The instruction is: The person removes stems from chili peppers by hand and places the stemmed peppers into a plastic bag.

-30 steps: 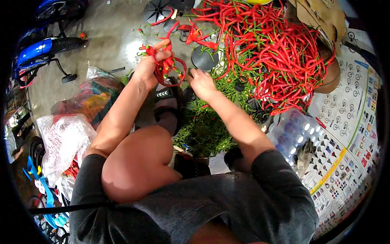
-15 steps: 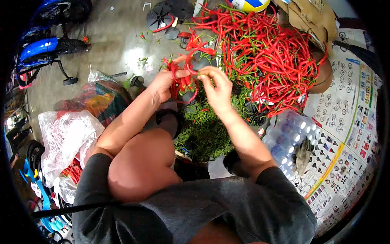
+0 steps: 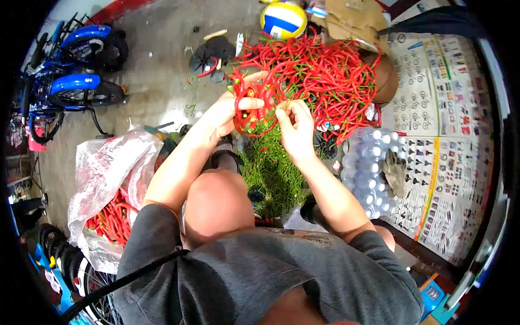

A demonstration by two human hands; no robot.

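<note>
A bunch of long red chili peppers (image 3: 266, 96) is gripped in my left hand (image 3: 226, 112), thumb across them and several cut or stemless ends showing. Close to its right, my right hand (image 3: 298, 129) pinches a thin green chili stem (image 3: 286, 105) between thumb and fingertips. Whether that stem is still joined to a pepper I cannot tell. Below both hands lies a heap of green stems (image 3: 276, 173) with a few red bits. Just beyond the right hand spreads a large pile of red chilies (image 3: 336, 76) with green stems on.
Left of my knee stands a clear plastic bag (image 3: 111, 154) holding red chilies (image 3: 114, 219). Shrink-wrapped bottles (image 3: 365, 168) with a grey glove (image 3: 394, 173) sit at right. A volleyball (image 3: 283, 20), cardboard (image 3: 352, 19) and blue-fendered bikes (image 3: 76, 84) are farther out.
The head view has shifted, showing more of the bag at left and the whole ball. My right hand has drawn slightly away from the bunch, still pinching; the left keeps its hold.
</note>
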